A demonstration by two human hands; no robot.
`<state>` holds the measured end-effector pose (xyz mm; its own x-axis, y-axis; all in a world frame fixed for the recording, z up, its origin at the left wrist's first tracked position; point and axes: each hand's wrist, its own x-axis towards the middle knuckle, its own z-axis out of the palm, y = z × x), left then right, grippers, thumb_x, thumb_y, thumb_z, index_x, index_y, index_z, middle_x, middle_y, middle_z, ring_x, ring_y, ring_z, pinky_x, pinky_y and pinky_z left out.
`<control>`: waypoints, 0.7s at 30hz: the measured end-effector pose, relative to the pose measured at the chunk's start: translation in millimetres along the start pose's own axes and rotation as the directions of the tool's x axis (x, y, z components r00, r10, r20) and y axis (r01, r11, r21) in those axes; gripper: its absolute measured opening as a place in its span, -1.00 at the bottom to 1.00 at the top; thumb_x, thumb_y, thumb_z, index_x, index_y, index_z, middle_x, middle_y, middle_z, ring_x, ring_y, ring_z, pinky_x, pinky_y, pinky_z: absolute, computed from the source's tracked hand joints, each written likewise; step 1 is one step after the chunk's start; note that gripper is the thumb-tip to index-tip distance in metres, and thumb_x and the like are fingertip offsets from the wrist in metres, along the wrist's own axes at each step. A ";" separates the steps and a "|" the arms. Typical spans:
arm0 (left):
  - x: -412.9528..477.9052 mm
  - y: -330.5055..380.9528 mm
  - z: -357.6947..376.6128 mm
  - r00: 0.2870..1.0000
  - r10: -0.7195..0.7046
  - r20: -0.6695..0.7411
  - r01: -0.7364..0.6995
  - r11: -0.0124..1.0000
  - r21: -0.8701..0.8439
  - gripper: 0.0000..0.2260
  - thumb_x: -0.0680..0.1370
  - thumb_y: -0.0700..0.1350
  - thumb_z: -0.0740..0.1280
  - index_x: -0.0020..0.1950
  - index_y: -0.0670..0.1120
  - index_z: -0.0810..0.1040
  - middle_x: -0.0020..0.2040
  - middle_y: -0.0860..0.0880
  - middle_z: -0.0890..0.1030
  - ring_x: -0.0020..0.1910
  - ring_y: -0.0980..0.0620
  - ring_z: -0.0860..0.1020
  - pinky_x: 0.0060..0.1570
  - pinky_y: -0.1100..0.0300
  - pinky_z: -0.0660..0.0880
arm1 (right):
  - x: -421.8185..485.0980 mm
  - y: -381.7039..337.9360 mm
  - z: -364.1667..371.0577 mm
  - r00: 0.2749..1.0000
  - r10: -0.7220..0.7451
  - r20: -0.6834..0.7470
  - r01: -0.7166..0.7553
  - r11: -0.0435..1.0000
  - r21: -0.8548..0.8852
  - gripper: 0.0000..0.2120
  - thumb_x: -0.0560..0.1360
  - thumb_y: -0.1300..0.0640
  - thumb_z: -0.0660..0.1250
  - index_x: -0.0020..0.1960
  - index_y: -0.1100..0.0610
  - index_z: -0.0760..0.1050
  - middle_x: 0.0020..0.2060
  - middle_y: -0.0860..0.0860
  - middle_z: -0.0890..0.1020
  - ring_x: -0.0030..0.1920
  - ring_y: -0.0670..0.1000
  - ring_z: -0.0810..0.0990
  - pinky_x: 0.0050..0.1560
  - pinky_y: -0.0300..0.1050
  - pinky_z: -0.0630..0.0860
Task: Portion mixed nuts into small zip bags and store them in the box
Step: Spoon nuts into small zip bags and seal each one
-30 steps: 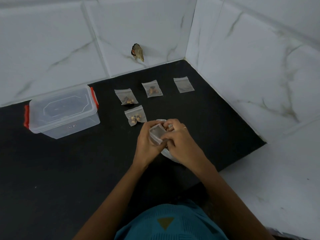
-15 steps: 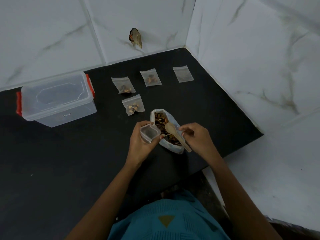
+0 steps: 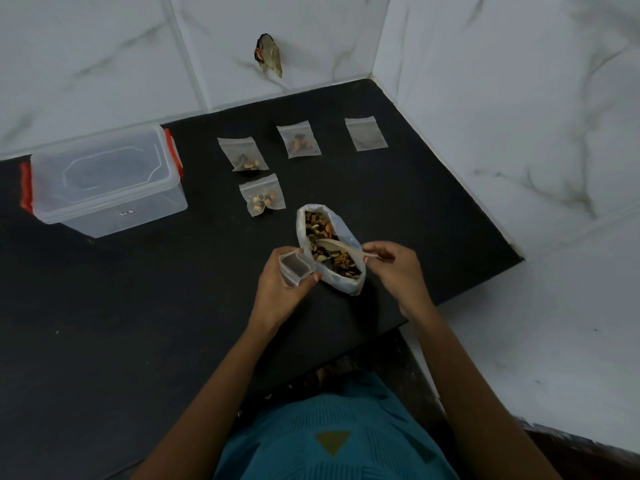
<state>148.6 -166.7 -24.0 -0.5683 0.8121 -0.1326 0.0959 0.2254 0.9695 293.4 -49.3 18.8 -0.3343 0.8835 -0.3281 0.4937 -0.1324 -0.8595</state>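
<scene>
Nuts bag (image 3: 341,278) sits open btwn hands; right hand (image 3: 391,268) pinches spoon (image 3: 337,247) in the mix, left hand (image 3: 282,289) grips empty zip bag (image 3: 294,270) w/ mouth open — scoop small, tip in close over mouth.

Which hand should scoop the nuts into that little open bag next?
The right hand: it already holds the spoon, whose bowl lies in the nut bag. The left hand is busy holding the small bag open.
</scene>
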 end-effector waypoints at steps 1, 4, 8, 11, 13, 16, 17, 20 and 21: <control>0.4 0.0 -0.1 1.000 -0.007 -0.001 0.007 1.000 0.001 -0.60 0.40 -0.16 0.48 0.15 0.03 0.42 0.11 0.09 0.51 0.12 0.17 0.50 0.03 0.31 0.46 | 1.1 -1.4 2.8 1.000 0.000 0.001 0.000 0.998 0.064 -0.80 0.48 0.29 0.31 0.08 0.13 0.56 -0.08 -0.06 0.58 -0.08 -0.17 0.55 -0.17 -0.39 0.47; 2.6 -0.5 -0.2 1.000 -0.026 0.000 0.026 1.000 -0.002 -0.58 0.40 -0.16 0.47 0.18 0.05 0.41 0.14 0.05 0.51 0.14 0.15 0.50 0.07 0.27 0.47 | 3.7 -0.5 14.0 0.999 -0.052 0.003 0.052 0.992 0.114 -0.80 0.49 0.26 0.31 0.08 0.11 0.57 -0.10 -0.08 0.59 -0.11 -0.21 0.56 -0.13 -0.38 0.50; 7.3 0.4 0.1 0.999 -0.035 0.007 0.035 0.999 -0.019 -0.56 0.41 -0.16 0.47 0.21 0.06 0.39 0.13 0.10 0.49 0.13 0.18 0.48 0.11 0.25 0.45 | 5.9 3.8 22.7 0.988 -0.124 0.095 0.116 0.990 0.084 -0.76 0.49 0.27 0.30 0.14 0.09 0.56 -0.06 -0.14 0.57 -0.08 -0.24 0.55 -0.07 -0.36 0.51; 10.8 0.3 0.6 0.999 -0.039 0.019 0.039 0.999 -0.015 -0.52 0.41 -0.17 0.46 0.25 0.06 0.36 0.13 0.13 0.46 0.15 0.18 0.46 0.11 0.29 0.43 | 8.2 5.9 25.7 0.983 -0.150 0.108 0.139 0.985 0.103 -0.78 0.46 0.23 0.37 0.10 0.10 0.57 -0.03 -0.07 0.59 -0.05 -0.21 0.57 -0.03 -0.31 0.53; 12.9 -0.7 1.1 0.998 -0.054 0.033 0.054 0.998 -0.011 -0.50 0.41 -0.16 0.46 0.26 0.08 0.34 0.19 0.07 0.46 0.19 0.13 0.45 0.17 0.21 0.43 | 10.8 6.6 28.7 0.981 -0.184 0.060 0.177 0.979 0.103 -0.80 0.44 0.23 0.38 0.06 0.12 0.58 -0.04 -0.01 0.61 -0.05 -0.16 0.58 -0.01 -0.29 0.54; 15.0 -0.2 2.0 0.995 -0.081 0.052 0.082 0.996 -0.026 -0.50 0.41 -0.16 0.46 0.26 0.11 0.33 0.22 0.06 0.45 0.24 0.10 0.43 0.23 0.12 0.42 | 13.9 5.2 31.3 0.957 -0.284 -0.059 0.285 0.959 0.006 -0.86 0.47 0.25 0.35 0.01 0.16 0.60 -0.09 0.04 0.59 -0.13 -0.18 0.55 -0.11 -0.44 0.48; 15.6 0.1 2.1 0.995 -0.084 0.054 0.086 0.996 -0.028 -0.50 0.41 -0.16 0.46 0.26 0.10 0.33 0.22 0.07 0.45 0.25 0.10 0.43 0.24 0.10 0.42 | 14.8 4.6 31.0 0.937 -0.335 -0.095 0.333 0.942 -0.042 -0.87 0.48 0.26 0.34 0.01 0.19 0.60 -0.11 0.04 0.59 -0.16 -0.21 0.54 -0.14 -0.48 0.45; 17.8 0.2 2.7 0.994 -0.091 0.058 0.093 0.996 -0.021 -0.47 0.41 -0.16 0.46 0.30 0.06 0.33 0.25 0.05 0.45 0.27 0.08 0.42 0.26 0.08 0.41 | 14.6 5.0 27.4 0.859 -0.501 -0.107 0.478 0.858 -0.187 -0.84 0.49 0.31 0.30 0.04 0.27 0.58 -0.12 0.06 0.61 -0.16 -0.20 0.54 -0.13 -0.50 0.44; 18.7 -0.1 2.9 0.994 -0.095 0.058 0.096 0.995 -0.017 -0.46 0.41 -0.15 0.46 0.32 0.03 0.32 0.27 0.03 0.44 0.28 0.07 0.42 0.27 0.08 0.41 | 14.1 6.4 26.1 0.829 -0.552 -0.083 0.522 0.819 -0.239 -0.83 0.49 0.32 0.30 0.05 0.29 0.57 -0.11 0.10 0.62 -0.15 -0.15 0.55 -0.12 -0.48 0.46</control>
<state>140.4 -150.1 -27.1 -0.5265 0.8169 -0.2357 0.0270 0.2931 0.9557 270.9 -49.4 -1.5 -0.4832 0.8433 0.2354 0.4217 0.4597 -0.7815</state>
